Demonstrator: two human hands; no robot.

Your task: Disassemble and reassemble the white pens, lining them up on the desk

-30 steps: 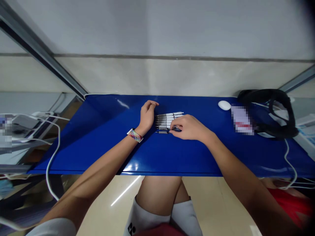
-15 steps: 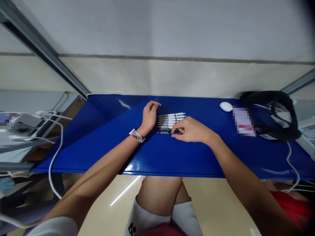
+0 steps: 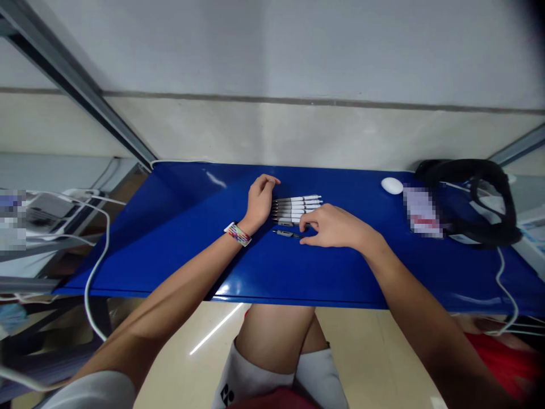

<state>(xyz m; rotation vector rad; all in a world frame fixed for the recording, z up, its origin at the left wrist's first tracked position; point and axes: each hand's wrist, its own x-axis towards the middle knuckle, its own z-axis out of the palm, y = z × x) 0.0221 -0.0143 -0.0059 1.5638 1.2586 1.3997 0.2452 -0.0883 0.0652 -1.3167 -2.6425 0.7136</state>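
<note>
A row of white pens [image 3: 298,207] lies side by side on the blue table [image 3: 179,227], tips pointing left. At the row's near side is a dark grey pen [image 3: 284,224], and a second dark pen [image 3: 285,233] sits slightly apart, closer to me. My left hand [image 3: 259,199] rests on its edge beside the pen tips, fingers loosely bent, holding nothing. Over the pens' right ends is my right hand [image 3: 330,225]. Its thumb and forefinger are apart around the end of the separate dark pen; the other fingers are partly hidden.
A white oval object [image 3: 392,185], a blurred-out item [image 3: 423,211] and a black strap-like headset [image 3: 506,199] lie at the right. White cables [image 3: 100,255] hang at the left edge. A wall [image 3: 298,136] stands behind the table.
The near dark pen has shifted slightly toward me, leaving a gap from the row. My right thumb and forefinger have spread apart. My left hand stays in place.
</note>
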